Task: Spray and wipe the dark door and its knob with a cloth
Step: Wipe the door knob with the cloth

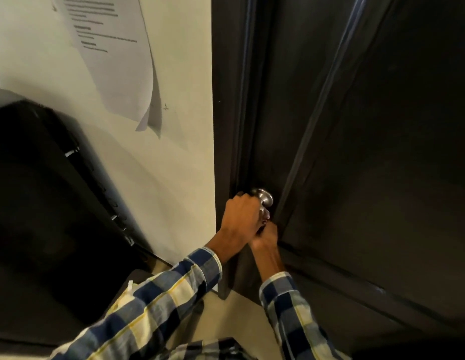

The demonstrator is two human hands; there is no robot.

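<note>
My left hand curls around the metal knob at the dark door's left edge; my right hand, just beneath the knob, closes on something dark, perhaps the cloth, probably rubbing the knob's underside.

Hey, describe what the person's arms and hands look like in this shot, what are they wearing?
Both arms wear long sleeves of one checked shirt: dark blue, grey-blue and cream squares crossed by thin yellow lines. The left sleeve and the right sleeve each end in a cuff at the wrist. The left hand and the right hand are bare, no gloves; no watch or ring shows.
</note>
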